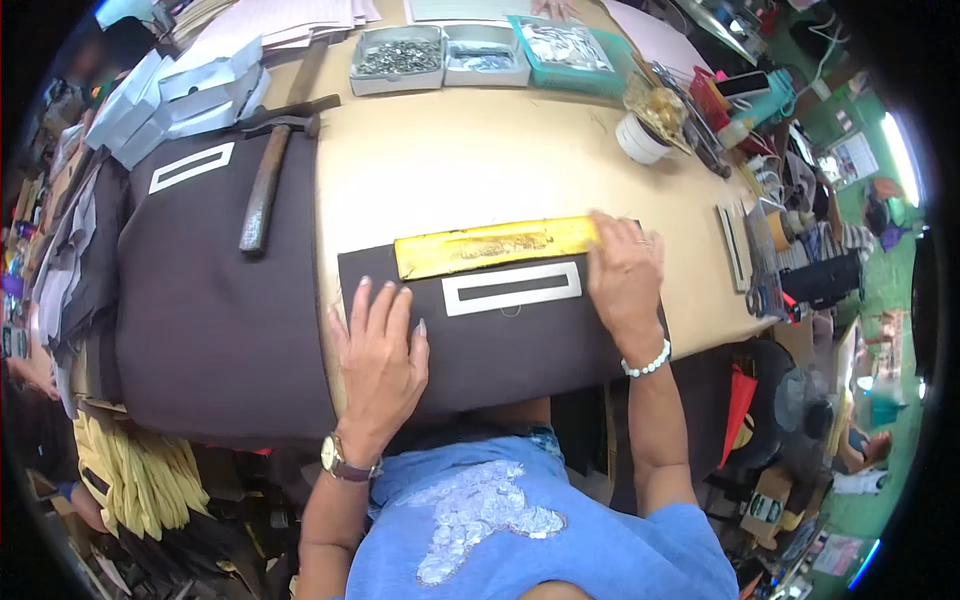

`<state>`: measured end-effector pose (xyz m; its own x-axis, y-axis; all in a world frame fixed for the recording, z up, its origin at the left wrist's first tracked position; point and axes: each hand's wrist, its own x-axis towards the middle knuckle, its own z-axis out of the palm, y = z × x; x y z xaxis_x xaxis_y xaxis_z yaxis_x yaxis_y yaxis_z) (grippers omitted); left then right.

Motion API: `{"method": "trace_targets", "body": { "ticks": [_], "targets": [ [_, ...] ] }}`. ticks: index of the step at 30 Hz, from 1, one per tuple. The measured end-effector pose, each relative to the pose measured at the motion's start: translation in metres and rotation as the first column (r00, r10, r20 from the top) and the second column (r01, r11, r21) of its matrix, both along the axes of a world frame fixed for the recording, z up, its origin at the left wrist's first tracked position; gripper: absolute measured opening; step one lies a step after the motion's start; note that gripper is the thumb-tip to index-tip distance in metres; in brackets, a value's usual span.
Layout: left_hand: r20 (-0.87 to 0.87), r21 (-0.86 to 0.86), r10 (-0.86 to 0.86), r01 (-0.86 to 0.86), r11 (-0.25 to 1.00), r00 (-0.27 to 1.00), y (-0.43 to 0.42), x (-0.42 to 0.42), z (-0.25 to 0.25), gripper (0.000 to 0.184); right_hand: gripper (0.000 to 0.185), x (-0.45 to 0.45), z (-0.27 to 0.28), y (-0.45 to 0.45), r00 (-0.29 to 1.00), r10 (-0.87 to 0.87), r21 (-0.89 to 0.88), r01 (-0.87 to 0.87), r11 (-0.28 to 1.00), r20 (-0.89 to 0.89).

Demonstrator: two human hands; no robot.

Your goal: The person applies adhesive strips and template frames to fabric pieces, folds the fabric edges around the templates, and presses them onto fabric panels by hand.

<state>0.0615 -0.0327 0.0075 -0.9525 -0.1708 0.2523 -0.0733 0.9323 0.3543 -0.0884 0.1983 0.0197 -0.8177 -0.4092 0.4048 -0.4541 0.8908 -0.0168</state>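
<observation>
A dark fabric panel (470, 350) lies at the table's front edge, with a white rectangular frame-shaped piece (512, 309) on it. Along the panel's far edge rests a long yellow strip (490, 248) with brown smears. My left hand (380, 350) lies on the panel's left side, fingers spread, holding nothing. At the strip's right end, my right hand (625, 280) has its thumb and fingers on it; the fingertips are partly hidden.
Left lies more dark fabric (220, 320) with a second white frame (192, 168) and a hammer (265, 190). Boxes of small metal parts (398, 85) and a teal tray (575, 85) stand at the back. A white tub (640, 140) and tools sit right.
</observation>
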Motion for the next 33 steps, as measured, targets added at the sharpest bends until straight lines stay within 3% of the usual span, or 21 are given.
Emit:
{"method": "trace_targets", "body": {
  "ticks": [2,4,5,8,12,14,16,18,20,22,23,24,26,27,28,29,30,31,32,33],
  "targets": [
    [0.054,-0.016,0.126,-0.125,0.992,0.991,0.002,0.003,-0.001,0.051,0.032,-0.005,-0.012,-0.017,0.962,0.254,0.074,-0.262,0.962,0.103],
    [0.085,-0.049,0.244,-0.240,0.969,0.966,0.007,0.004,-0.010,0.055,0.036,-0.020,-0.024,-0.038,0.897,0.255,-0.005,-0.272,0.962,0.360],
    [0.151,-0.060,0.249,-0.243,0.968,0.957,0.007,0.004,-0.018,0.057,0.037,-0.036,-0.030,-0.044,0.908,0.238,0.015,-0.259,0.966,0.345],
    [0.112,-0.049,0.244,-0.240,0.970,0.963,0.008,0.007,-0.030,0.056,0.043,-0.101,-0.033,-0.058,0.930,0.172,0.082,-0.209,0.975,0.326],
    [0.137,-0.021,0.248,-0.248,0.969,0.959,0.009,0.005,-0.028,0.053,0.049,-0.142,-0.047,-0.026,0.994,0.111,-0.070,-0.111,0.991,0.001],
    [0.129,-0.040,0.240,-0.237,0.971,0.962,0.008,0.006,-0.028,0.052,0.053,-0.108,-0.021,0.011,0.992,0.022,-0.131,-0.006,0.991,0.121],
    [0.120,-0.021,0.209,-0.208,0.978,0.971,0.010,0.003,-0.032,0.052,0.057,-0.055,-0.011,0.044,0.928,-0.313,-0.005,0.321,0.947,0.202],
    [0.108,0.008,0.181,-0.183,0.983,0.977,0.007,0.004,-0.033,0.053,0.054,-0.008,-0.032,0.083,0.861,-0.452,0.029,0.458,0.888,0.232],
    [0.030,0.054,0.125,-0.127,0.990,0.992,0.007,0.005,-0.030,0.053,0.038,0.028,-0.058,0.107,0.911,-0.337,-0.324,0.401,0.857,0.236],
    [-0.055,0.144,0.057,-0.048,0.988,0.997,0.006,0.011,-0.027,0.052,0.021,0.053,-0.052,0.101,0.916,-0.280,-0.395,0.380,0.836,0.289],
    [-0.164,0.304,0.037,0.014,0.953,0.986,0.006,0.015,-0.023,0.052,0.015,0.056,-0.047,0.091,0.907,-0.240,-0.481,0.391,0.785,0.345],
    [-0.181,0.366,0.097,-0.025,0.930,0.979,0.002,0.024,-0.012,0.053,0.012,0.057,-0.041,0.079,0.897,-0.199,-0.558,0.406,0.724,0.395],
    [-0.207,0.497,0.209,-0.082,0.864,0.956,-0.004,0.052,0.022,0.054,0.006,0.052,-0.027,0.045,0.935,0.036,-0.752,0.259,0.607,0.352],
    [-0.228,0.530,0.358,-0.193,0.826,0.905,-0.015,0.070,0.030,0.057,0.006,0.046,-0.019,0.019,0.936,0.166,-0.833,0.185,0.521,0.311],
    [-0.289,0.596,0.532,-0.285,0.750,0.796,-0.026,0.084,0.050,0.053,0.008,0.043,-0.011,-0.006,0.922,0.290,-0.900,0.117,0.420,0.255],
    [-0.371,0.681,0.673,-0.306,0.666,0.640,-0.039,0.100,0.062,0.054,0.011,0.042,-0.004,-0.030,0.874,0.407,-0.909,0.088,0.407,0.267],
    [-0.412,0.589,0.727,-0.449,0.672,0.549,-0.056,0.121,0.079,0.057,0.015,0.044,0.004,-0.056,0.811,0.518,-0.919,0.059,0.389,0.272],
    [-0.489,0.607,0.752,-0.447,0.657,0.441,-0.072,0.144,0.090,0.058,0.016,0.050,0.017,-0.086,0.712,0.656,-0.957,0.076,0.281,0.249],
    [-0.518,0.523,0.765,-0.566,0.637,0.382,-0.086,0.169,0.107,0.059,0.018,0.058,0.029,-0.116,0.598,0.774,-0.978,0.112,0.174,0.206],
    [-0.592,0.462,0.744,-0.625,0.629,0.312,-0.101,0.188,0.120,0.057,0.018,0.065,0.034,-0.141,0.545,0.827,-0.988,0.024,0.152,0.141]
  ]
}}
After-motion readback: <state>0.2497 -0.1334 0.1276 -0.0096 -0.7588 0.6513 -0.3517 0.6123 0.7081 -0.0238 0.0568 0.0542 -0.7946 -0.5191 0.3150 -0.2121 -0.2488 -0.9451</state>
